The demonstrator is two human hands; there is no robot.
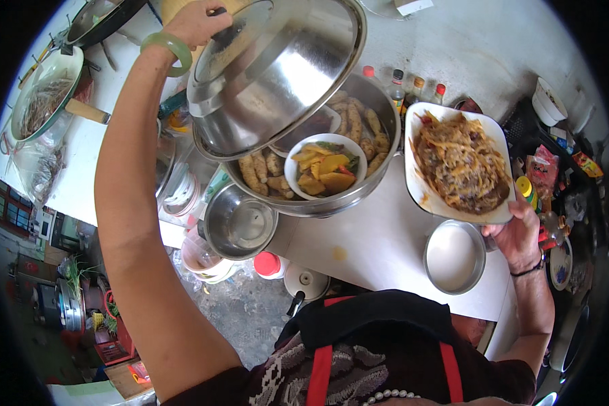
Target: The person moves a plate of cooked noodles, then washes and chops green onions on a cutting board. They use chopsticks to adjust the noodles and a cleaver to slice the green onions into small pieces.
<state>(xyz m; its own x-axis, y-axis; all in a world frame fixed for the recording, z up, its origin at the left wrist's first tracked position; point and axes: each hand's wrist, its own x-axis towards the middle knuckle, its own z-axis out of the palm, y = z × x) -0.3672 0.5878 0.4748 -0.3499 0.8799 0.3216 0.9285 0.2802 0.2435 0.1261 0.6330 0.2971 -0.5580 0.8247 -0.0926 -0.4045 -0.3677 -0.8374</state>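
My left hand (200, 23) grips the dark knob of a large domed steel lid (279, 76) with a glass centre, holding it tilted over a wide steel pot (388, 175). Knobbly tan roots (354, 122) fill much of the pot. Among them sits a white bowl (292, 175) of yellow slices (330, 170) with bits of red and green. A second dish (333, 119) behind it is partly hidden by the lid. My right hand (520, 231) holds a squarish white dish (411, 177) by its near right corner, heaped with brown shredded food (462, 162), just right of the pot.
A round metal tin (454, 256) of white liquid stands on the white counter (355, 254) below the dish. Left of it are a steel basin (241, 221) and a red-capped container (269, 265). Sauce bottles (396, 89) line the wall. Pans (48, 96) hang at left.
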